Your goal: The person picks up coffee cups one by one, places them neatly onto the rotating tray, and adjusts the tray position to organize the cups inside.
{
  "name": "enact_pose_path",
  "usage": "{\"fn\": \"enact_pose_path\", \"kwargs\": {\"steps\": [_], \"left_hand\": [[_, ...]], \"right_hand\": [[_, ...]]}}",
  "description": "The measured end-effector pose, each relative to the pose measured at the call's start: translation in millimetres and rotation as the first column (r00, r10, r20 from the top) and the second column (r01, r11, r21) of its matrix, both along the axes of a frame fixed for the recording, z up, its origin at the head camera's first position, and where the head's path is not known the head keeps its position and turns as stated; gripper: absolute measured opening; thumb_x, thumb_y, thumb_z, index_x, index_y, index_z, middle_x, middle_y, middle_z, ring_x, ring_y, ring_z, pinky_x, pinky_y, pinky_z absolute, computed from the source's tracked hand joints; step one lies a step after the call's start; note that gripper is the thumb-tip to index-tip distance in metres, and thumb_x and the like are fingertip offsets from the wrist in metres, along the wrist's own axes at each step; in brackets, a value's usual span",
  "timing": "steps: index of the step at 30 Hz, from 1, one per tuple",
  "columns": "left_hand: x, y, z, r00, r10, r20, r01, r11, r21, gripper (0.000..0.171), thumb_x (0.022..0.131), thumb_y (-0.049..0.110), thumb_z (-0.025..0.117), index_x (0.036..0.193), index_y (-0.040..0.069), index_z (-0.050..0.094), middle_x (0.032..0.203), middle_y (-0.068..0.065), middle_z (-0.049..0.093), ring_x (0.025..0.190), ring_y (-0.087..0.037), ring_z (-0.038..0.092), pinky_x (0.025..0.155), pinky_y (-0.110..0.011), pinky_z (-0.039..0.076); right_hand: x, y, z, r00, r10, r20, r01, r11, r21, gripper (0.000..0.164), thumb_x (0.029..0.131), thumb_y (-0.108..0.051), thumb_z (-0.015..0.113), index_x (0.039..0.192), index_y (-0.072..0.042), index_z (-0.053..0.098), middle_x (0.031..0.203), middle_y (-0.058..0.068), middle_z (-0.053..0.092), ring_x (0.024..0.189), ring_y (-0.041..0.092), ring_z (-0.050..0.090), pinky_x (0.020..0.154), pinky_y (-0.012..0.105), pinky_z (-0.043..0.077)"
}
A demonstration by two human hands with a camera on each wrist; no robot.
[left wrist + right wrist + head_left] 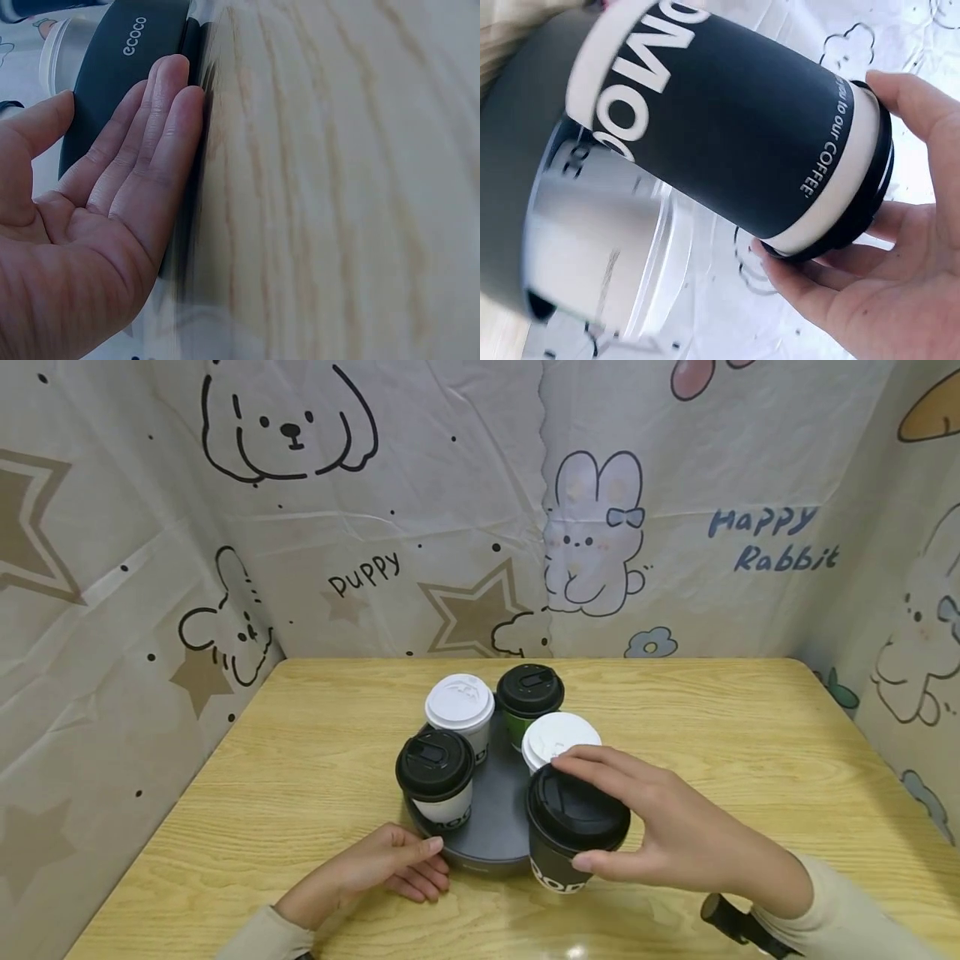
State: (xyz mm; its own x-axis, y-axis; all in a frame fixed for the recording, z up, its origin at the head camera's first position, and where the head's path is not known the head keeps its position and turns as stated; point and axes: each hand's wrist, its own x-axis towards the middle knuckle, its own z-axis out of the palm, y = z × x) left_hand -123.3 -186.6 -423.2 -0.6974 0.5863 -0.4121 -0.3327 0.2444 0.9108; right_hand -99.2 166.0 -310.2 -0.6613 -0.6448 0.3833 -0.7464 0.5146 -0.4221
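My right hand holds a black paper coffee cup by its black lid rim, thumb on one side and fingers on the other. That cup is at the front right edge of a dark grey round tray; whether its base touches anything I cannot tell. My left hand lies at the tray's front left edge, its fingers extended along the side marked "ecoco". On the tray stand a white cup with a black lid, a white-lidded cup, a green cup with a black lid and another white-lidded cup.
The tray stands on a light wooden table. A printed cloth with cartoon animals hangs behind the table and along both sides. A dark strap with a small cylinder is on my right wrist.
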Motion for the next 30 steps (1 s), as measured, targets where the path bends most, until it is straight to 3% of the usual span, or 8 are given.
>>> {"fn": "enact_pose_path", "kwargs": {"steps": [6, 13, 20, 30], "left_hand": [[0.5, -0.2, 0.4, 1.0, 0.006, -0.001, -0.006, 1.0, 0.007, 0.05, 0.099, 0.035, 0.053, 0.102, -0.014, 0.064, 0.092, -0.018, 0.071, 0.077, -0.017, 0.07, 0.073, -0.034, 0.058], [-0.3, -0.2, -2.1, 1.0, 0.003, 0.006, -0.003, 1.0, 0.018, 0.05, 0.099, 0.034, 0.052, 0.102, -0.014, 0.065, 0.091, -0.018, 0.072, 0.076, -0.017, 0.07, 0.072, -0.034, 0.058], [-1.4, -1.0, -5.1, 1.0, -0.004, 0.016, 0.003, 1.0, 0.015, 0.05, 0.099, 0.035, 0.052, 0.103, -0.013, 0.065, 0.092, -0.018, 0.072, 0.077, -0.017, 0.071, 0.072, -0.033, 0.059], [-0.6, -1.0, -3.6, 1.0, 0.006, 0.026, -0.007, 1.0, 0.008, 0.051, 0.099, 0.036, 0.051, 0.103, -0.013, 0.066, 0.092, -0.017, 0.072, 0.077, -0.017, 0.071, 0.072, -0.033, 0.058]], "right_hand": [[-13.7, -28.1, -3.6, 0.996, 0.05, -0.076, -0.057, 0.995, -0.083, 0.076, 0.08, -0.046, 0.075, 0.142, -0.015, 0.045, 0.14, 0.003, 0.046, 0.126, 0.016, 0.047, 0.101, 0.035, 0.045], [-26.8, -49.5, -23.4, 0.992, 0.053, -0.117, -0.064, 0.993, -0.096, 0.072, 0.082, -0.049, 0.071, 0.141, -0.013, 0.047, 0.139, 0.006, 0.047, 0.125, 0.021, 0.048, 0.1, 0.042, 0.046], [-32.5, -55.1, -34.0, 0.993, 0.037, -0.113, -0.041, 0.999, -0.03, 0.074, 0.083, -0.051, 0.07, 0.141, -0.012, 0.046, 0.14, 0.01, 0.046, 0.128, 0.023, 0.046, 0.101, 0.043, 0.045], [-34.7, -55.5, -38.7, 0.985, 0.017, -0.174, -0.003, 0.997, 0.077, 0.075, 0.082, -0.05, 0.071, 0.139, -0.007, 0.048, 0.138, 0.015, 0.048, 0.125, 0.027, 0.049, 0.101, 0.042, 0.046]]}}
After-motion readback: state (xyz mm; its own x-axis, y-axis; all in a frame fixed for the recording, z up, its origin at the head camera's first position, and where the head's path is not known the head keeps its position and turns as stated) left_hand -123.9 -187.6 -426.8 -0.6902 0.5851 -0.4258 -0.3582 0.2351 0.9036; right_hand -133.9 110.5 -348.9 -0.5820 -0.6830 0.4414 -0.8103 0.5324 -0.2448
